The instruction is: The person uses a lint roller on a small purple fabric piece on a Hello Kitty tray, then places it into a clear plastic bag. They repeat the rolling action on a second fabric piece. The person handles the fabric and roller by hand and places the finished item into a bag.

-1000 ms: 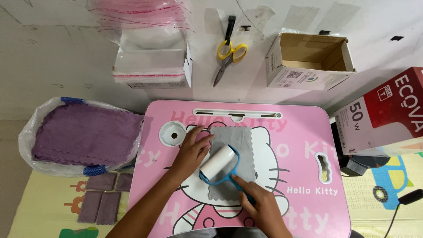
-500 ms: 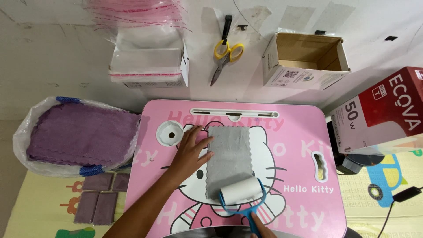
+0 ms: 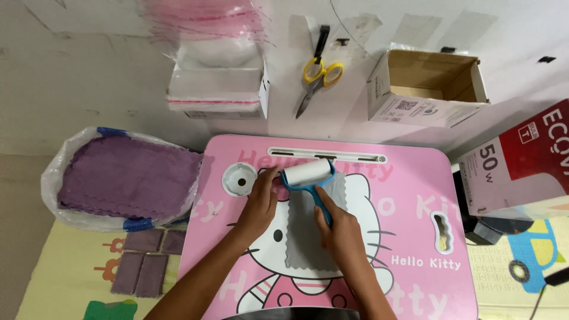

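Note:
A grey cloth [image 3: 308, 240] with scalloped edges lies flat on the pink lap table [image 3: 415, 195]. My right hand [image 3: 339, 228] grips the blue handle of a lint roller [image 3: 306, 173], whose white drum rests at the cloth's far edge. My left hand [image 3: 261, 201] presses flat on the cloth's left side, fingers spread, just left of the roller.
A plastic bag of purple cloths [image 3: 121, 178] sits left of the table, with folded purple cloths [image 3: 148, 261] on the mat below. Beyond the table lie a box of clear bags [image 3: 216, 89], yellow scissors [image 3: 317, 77], an open cardboard box [image 3: 430, 86] and a red-and-white box [image 3: 521, 160].
The roller travelled from mid-cloth down to the near end, then up to the far edge of the cloth. My left hand stayed pressing the cloth's left side.

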